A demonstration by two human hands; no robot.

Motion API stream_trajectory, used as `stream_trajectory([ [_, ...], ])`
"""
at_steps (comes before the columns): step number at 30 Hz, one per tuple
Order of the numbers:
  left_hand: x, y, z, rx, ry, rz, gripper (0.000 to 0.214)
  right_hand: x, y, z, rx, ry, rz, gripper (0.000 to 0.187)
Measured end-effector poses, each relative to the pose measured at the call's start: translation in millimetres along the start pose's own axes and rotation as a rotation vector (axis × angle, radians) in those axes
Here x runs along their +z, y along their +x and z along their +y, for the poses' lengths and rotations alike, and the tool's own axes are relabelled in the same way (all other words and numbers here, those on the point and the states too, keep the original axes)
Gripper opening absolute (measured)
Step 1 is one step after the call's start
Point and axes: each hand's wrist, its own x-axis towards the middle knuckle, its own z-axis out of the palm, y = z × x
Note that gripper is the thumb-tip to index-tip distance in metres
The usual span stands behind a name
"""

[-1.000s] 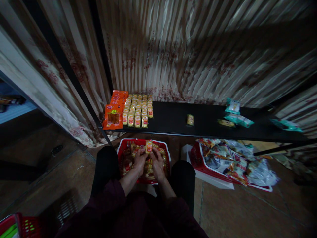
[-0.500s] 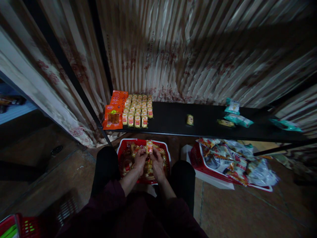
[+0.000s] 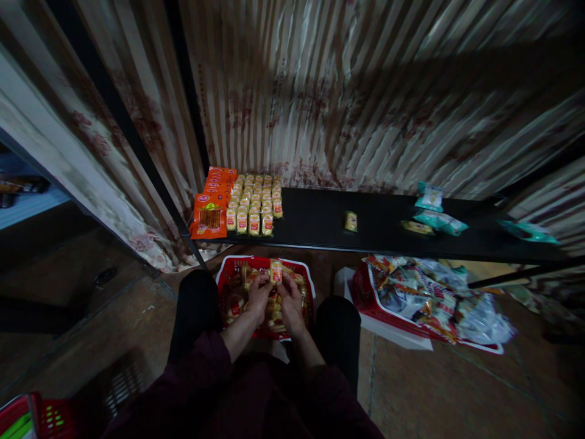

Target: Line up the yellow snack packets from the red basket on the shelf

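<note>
Between my knees stands a red basket (image 3: 230,263) full of small yellow snack packets. Both hands are over it, close together. My left hand (image 3: 258,294) and my right hand (image 3: 290,299) each pinch a side of one small yellow packet (image 3: 275,271), held upright above the basket. On the low black shelf (image 3: 315,221) ahead, rows of the same yellow packets (image 3: 254,204) lie in a neat block beside orange packets (image 3: 211,207) at the shelf's left end. One lone yellow packet (image 3: 351,221) lies mid-shelf.
A second red basket (image 3: 361,281) heaped with larger snack bags stands on the floor at right. Green-white bags (image 3: 434,210) lie on the shelf's right part. Striped curtain hangs behind. Another red basket (image 3: 27,414) shows at the bottom left corner. Tiled floor lies around.
Almost nothing has moved; both hands stay on the small packet above the basket, with only slight finger shifts.
</note>
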Motion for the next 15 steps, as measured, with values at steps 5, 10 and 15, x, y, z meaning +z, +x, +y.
stream_trajectory([
  [5,-0.3,3.5,-4.2,0.032,0.04,0.043,0.016,0.1,0.5,1.8,-0.014,0.03,0.021,0.042],
  [10,1.4,3.1,-3.1,0.042,0.042,0.032,0.018,-1.3,1.7,4.8,-0.006,0.042,0.02,0.041],
  [15,1.8,2.1,0.9,0.032,0.019,-0.016,0.018,-0.3,1.2,1.9,-0.023,0.054,0.009,0.04],
])
